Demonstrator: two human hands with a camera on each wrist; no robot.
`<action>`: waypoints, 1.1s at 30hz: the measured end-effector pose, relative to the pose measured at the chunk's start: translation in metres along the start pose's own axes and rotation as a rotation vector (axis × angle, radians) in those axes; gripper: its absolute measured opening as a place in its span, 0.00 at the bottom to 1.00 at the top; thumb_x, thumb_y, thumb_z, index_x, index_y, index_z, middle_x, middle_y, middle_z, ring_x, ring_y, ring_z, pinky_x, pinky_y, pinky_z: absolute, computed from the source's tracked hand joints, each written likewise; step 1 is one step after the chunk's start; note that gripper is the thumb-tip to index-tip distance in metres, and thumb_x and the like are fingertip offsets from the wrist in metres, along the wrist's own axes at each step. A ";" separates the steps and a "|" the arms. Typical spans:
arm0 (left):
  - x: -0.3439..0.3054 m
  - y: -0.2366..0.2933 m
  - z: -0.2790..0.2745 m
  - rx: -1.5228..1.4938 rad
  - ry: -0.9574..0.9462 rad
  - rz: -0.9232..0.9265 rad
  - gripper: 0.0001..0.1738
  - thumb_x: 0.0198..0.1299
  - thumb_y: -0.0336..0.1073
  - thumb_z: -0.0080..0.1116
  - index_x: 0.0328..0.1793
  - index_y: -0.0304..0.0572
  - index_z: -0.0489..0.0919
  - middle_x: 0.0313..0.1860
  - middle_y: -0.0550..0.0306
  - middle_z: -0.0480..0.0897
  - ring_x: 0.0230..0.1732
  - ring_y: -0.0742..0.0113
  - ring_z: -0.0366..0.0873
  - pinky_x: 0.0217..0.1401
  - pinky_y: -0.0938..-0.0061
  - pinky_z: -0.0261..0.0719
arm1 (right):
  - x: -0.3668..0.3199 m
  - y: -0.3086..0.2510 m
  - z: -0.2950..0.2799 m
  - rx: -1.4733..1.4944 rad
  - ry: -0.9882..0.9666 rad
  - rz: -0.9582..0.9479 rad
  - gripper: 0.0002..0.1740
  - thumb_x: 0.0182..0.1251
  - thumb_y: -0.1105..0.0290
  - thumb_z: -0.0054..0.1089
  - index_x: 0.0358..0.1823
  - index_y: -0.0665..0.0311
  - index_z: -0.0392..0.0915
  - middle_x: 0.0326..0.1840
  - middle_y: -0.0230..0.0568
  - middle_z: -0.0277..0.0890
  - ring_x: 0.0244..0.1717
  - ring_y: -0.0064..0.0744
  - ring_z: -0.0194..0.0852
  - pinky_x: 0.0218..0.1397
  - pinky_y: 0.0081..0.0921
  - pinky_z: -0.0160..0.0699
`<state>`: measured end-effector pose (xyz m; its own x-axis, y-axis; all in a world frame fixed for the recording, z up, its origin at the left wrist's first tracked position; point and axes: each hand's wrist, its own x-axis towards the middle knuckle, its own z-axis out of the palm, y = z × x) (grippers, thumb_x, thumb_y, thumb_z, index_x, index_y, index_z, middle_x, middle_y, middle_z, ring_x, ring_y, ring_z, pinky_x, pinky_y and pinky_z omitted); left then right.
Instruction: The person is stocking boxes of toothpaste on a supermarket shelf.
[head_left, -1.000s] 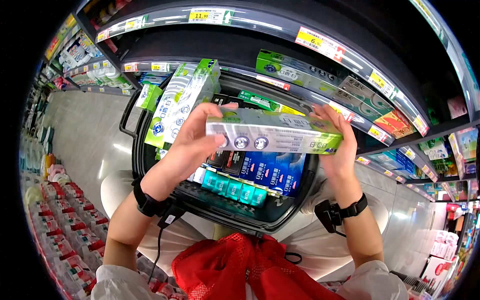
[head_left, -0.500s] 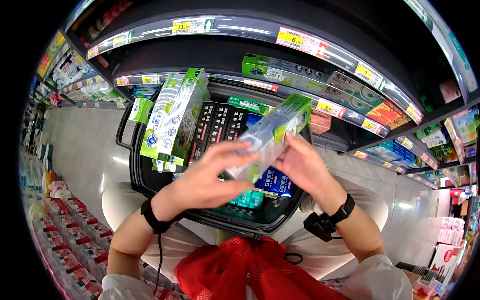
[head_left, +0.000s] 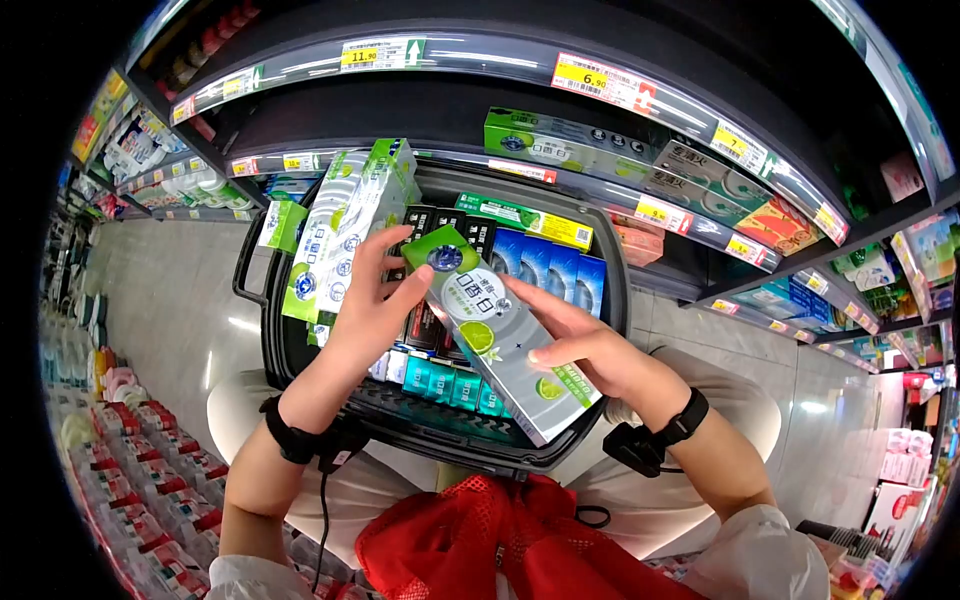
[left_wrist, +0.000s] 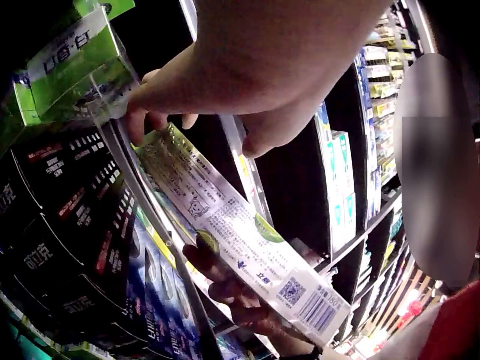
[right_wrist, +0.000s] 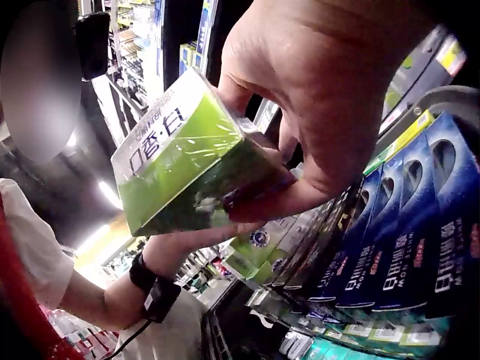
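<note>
Both hands hold a long green and silver toothpaste box (head_left: 510, 340) tilted above a black basket (head_left: 545, 455). The left hand (head_left: 365, 290) pinches its upper left end between thumb and fingers. The right hand (head_left: 590, 345) grips the lower right part, thumb on the printed front and fingers behind. In the left wrist view the back of the box (left_wrist: 247, 232) shows small print and a barcode; in the right wrist view its green end (right_wrist: 187, 165) faces the camera. Below, the basket holds dark boxes, blue boxes (head_left: 535, 265), teal boxes (head_left: 455, 385) and a green-yellow box (head_left: 520, 218).
More green and silver boxes (head_left: 345, 225) stand at the basket's left side. Beyond it runs a dark shelf with price tags (head_left: 600, 80) and stacked boxes (head_left: 570, 140). Red and white packs (head_left: 130, 450) lie at the lower left. Tiled floor (head_left: 180, 270) shows at the left.
The box has turned from level, through an upright tilt, to slanting down to the right with its printed front up. Both hands have shifted their hold on it.
</note>
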<state>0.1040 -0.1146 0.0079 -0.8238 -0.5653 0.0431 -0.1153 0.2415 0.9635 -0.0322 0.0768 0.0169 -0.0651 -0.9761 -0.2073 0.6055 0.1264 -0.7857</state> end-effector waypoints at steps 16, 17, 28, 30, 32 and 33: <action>0.007 0.025 -0.011 -0.694 -0.066 -0.299 0.30 0.63 0.35 0.48 0.67 0.33 0.51 0.54 0.47 0.71 0.54 0.60 0.73 0.52 0.67 0.78 | -0.013 -0.032 -0.023 0.431 0.127 -0.349 0.30 0.66 0.53 0.40 0.60 0.69 0.61 0.62 0.47 0.63 0.60 0.43 0.63 0.64 0.38 0.59; 0.007 0.026 -0.010 -0.675 -0.062 -0.268 0.32 0.62 0.31 0.49 0.68 0.35 0.48 0.56 0.47 0.70 0.55 0.59 0.72 0.55 0.65 0.77 | -0.014 -0.033 -0.022 0.410 0.201 -0.379 0.28 0.66 0.54 0.41 0.60 0.68 0.61 0.61 0.46 0.64 0.60 0.42 0.63 0.63 0.37 0.60; -0.005 0.006 0.008 -0.305 -0.208 0.013 0.44 0.57 0.27 0.54 0.72 0.40 0.36 0.61 0.48 0.63 0.61 0.63 0.65 0.61 0.69 0.68 | -0.018 -0.039 -0.030 -0.041 0.620 -0.442 0.29 0.69 0.52 0.35 0.59 0.71 0.63 0.59 0.47 0.65 0.60 0.34 0.63 0.62 0.30 0.59; -0.007 0.006 0.008 -0.348 -0.209 0.003 0.47 0.56 0.28 0.56 0.72 0.40 0.35 0.61 0.48 0.63 0.61 0.64 0.63 0.62 0.70 0.65 | -0.016 -0.036 -0.040 -0.202 0.612 -0.497 0.29 0.69 0.52 0.34 0.58 0.70 0.64 0.57 0.46 0.66 0.57 0.32 0.65 0.61 0.26 0.60; -0.009 0.005 0.007 -0.177 -0.190 0.089 0.49 0.54 0.29 0.58 0.71 0.40 0.34 0.59 0.48 0.63 0.60 0.64 0.64 0.61 0.70 0.65 | -0.016 -0.035 -0.039 -0.269 0.619 -0.492 0.28 0.69 0.52 0.34 0.57 0.70 0.64 0.57 0.45 0.66 0.57 0.31 0.65 0.60 0.25 0.61; -0.009 0.006 0.007 -0.148 -0.171 0.135 0.50 0.52 0.29 0.59 0.71 0.40 0.35 0.58 0.47 0.64 0.59 0.64 0.65 0.61 0.69 0.65 | -0.015 -0.034 -0.039 -0.336 0.630 -0.488 0.28 0.70 0.52 0.34 0.57 0.70 0.64 0.56 0.44 0.66 0.56 0.30 0.65 0.60 0.25 0.61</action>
<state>0.1070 -0.1028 0.0113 -0.9096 -0.3910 0.1403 0.0738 0.1801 0.9809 -0.0825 0.0941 0.0242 -0.7445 -0.6675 -0.0078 0.1349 -0.1390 -0.9811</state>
